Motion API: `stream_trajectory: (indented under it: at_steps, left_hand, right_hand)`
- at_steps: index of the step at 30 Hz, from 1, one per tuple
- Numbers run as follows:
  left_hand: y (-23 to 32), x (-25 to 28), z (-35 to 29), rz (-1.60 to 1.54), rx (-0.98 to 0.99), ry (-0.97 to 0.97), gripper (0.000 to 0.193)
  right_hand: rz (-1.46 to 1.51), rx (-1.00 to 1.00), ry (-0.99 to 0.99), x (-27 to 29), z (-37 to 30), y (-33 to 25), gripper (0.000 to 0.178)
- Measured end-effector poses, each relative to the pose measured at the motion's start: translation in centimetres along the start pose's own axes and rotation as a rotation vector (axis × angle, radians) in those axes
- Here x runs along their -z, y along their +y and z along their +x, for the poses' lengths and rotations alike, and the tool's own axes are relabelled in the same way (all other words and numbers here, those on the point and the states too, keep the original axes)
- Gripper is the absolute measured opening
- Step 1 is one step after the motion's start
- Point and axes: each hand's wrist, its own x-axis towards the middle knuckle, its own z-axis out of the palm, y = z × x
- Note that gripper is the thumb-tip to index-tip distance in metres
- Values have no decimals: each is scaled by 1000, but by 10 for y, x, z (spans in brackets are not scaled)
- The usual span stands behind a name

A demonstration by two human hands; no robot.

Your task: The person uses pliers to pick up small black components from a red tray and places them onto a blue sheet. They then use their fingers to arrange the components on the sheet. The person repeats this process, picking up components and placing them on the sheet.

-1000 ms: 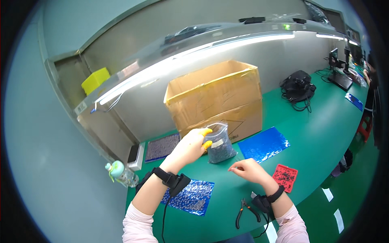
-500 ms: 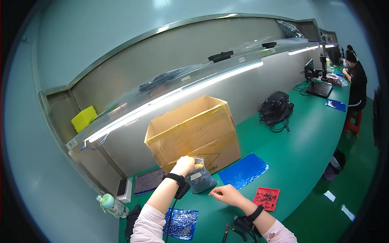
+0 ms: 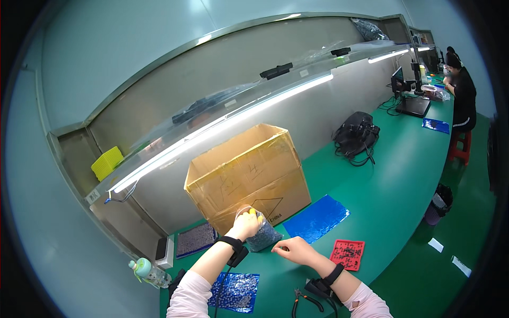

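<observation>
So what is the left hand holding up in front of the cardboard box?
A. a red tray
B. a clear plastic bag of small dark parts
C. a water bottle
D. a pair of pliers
B: the left hand grips the top of a clear plastic bag full of small dark parts, just in front of the cardboard box; the pliers, water bottle and red tray all lie on the table.

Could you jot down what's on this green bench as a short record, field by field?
Left hand: grips the top of a clear bag of small dark parts
Right hand: pinched, beside the bag
Behind: open cardboard box
Right of bag: blue sheet, red tray
Near edge: pliers
Far end: seated person
</observation>
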Motion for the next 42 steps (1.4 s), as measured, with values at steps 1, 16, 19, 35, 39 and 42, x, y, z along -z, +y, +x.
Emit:
stream_trajectory:
  at_steps: [1,16,19,35,39,42]
  left_hand:
    - [-2,-1,-1,-8,-14,8,55]
    - [3,25,2,-61,-22,-47,40]
    - [1,29,4,22,-78,-32,32]
    - [-28,54,1,-161,-51,96,40]
    - [-36,52,0,-258,-23,90,40]
    - [-37,53,-4,-295,-16,108,40]
  right_hand:
    - [2,-8,0,1,0,-2,21]
    - [-69,59,67,-5,-1,10,21]
    - [-77,70,70,-6,0,11,21]
    - [-61,11,24,-7,-2,8,21]
    - [-73,4,12,-5,-1,6,20]
    - [-81,3,9,-7,-2,9,21]
